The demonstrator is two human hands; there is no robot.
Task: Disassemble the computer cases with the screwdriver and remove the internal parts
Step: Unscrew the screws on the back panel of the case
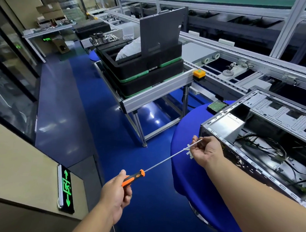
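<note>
Left hand [116, 192]: grip closed around the orange-and-black handle of the screwdriver [133, 177], held out over the blue floor. The long thin shaft runs up and right to the right hand [204, 151], whose fingers pinch it near the tip, just beside the corner of the computer case [254, 140]. The case lies open on the blue tabletop [185, 153], showing its cables and metal bay. 1 hard drive [216, 107] rests on the tabletop behind the case. Stacked black trays [133, 69] sit on an aluminium stand further back.
</note>
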